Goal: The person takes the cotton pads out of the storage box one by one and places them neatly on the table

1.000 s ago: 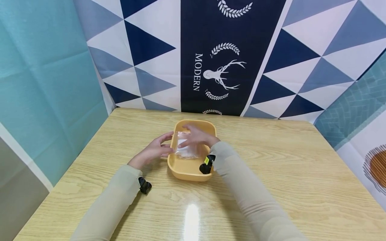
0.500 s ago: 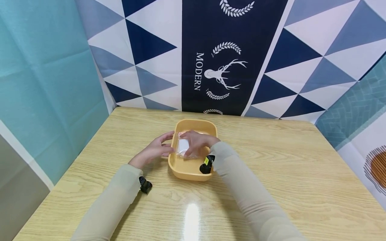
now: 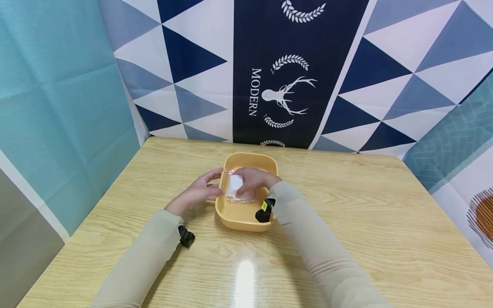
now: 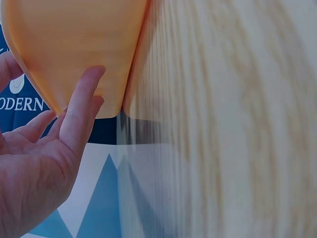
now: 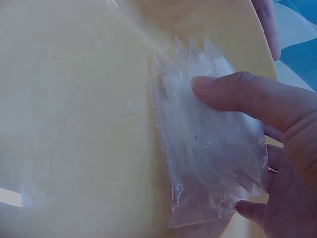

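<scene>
A yellow plastic basin (image 3: pixel 244 225) stands on the wooden table. Inside it lies a bundle of clear plastic packets (image 5: pixel 208 148) with white contents, their edges fanned out in the right wrist view. My right hand (image 3: pixel 254 179) reaches over the basin's right side and grips the bundle, thumb across its face and fingers round the far edge. At the left wall is my left hand (image 3: pixel 197 192). Its fingers (image 4: pixel 81 106) extend loosely along the outer wall in the left wrist view, and its thumb is at the rim.
The light wooden table (image 3: pixel 369 214) spreads round the basin on all sides. Behind it hangs a patterned cloth (image 3: pixel 283 72) with triangles and a deer head. A teal cloth (image 3: pixel 65 98) hangs at the left. Each wrist wears a small black camera (image 3: pixel 186 236).
My right hand has lowered, and its spread fingers have closed round the packets. The bundle has shifted slightly. My left hand stays at the basin's left wall.
</scene>
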### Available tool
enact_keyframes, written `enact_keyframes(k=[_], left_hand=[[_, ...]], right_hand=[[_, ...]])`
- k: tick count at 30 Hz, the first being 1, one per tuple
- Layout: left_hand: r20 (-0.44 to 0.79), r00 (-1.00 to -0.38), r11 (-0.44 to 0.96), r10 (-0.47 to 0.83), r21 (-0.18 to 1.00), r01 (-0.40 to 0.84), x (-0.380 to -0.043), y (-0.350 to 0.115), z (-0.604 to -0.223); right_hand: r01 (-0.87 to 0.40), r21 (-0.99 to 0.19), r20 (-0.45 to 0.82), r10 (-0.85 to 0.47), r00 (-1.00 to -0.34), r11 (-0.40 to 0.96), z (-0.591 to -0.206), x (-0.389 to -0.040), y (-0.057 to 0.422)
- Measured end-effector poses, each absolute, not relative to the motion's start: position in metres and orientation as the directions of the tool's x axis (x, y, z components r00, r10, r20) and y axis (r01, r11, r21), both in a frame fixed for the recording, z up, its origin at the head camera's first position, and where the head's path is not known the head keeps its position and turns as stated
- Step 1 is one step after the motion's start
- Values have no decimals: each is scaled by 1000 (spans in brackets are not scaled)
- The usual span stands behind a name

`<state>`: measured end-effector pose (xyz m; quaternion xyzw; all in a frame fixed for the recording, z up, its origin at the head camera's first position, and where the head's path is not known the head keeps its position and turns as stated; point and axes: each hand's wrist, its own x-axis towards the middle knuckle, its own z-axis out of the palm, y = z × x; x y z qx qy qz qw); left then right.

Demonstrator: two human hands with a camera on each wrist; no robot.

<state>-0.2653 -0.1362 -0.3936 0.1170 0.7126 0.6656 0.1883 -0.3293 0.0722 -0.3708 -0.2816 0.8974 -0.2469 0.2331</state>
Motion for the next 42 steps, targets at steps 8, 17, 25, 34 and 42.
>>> enact_keyframes(k=[8,17,25,34,42], left_hand=[[-112,-901,87,420,993,-83,-266,-135,-393],[-108,-899,81,425,993,-81,-266,-135,-394],[-112,-903,87,414,993,-84,-265,-135,-394],[-119,-902,80,416,992,-94,-266,-135,-395],[-121,-903,93,412,992,-90,-266,-134,-395]], right_hand=[[-447,-589,-198,-656,-728,674,-368,-332,74],[-458,-576,-150,-639,-755,677,-358,-332,74],[-454,-606,-127,-643,-755,653,-352,-328,77],[-459,-584,-119,-629,-768,670,-347,-326,85],[-508,-585,-58,-657,-751,633,-339,-320,90]])
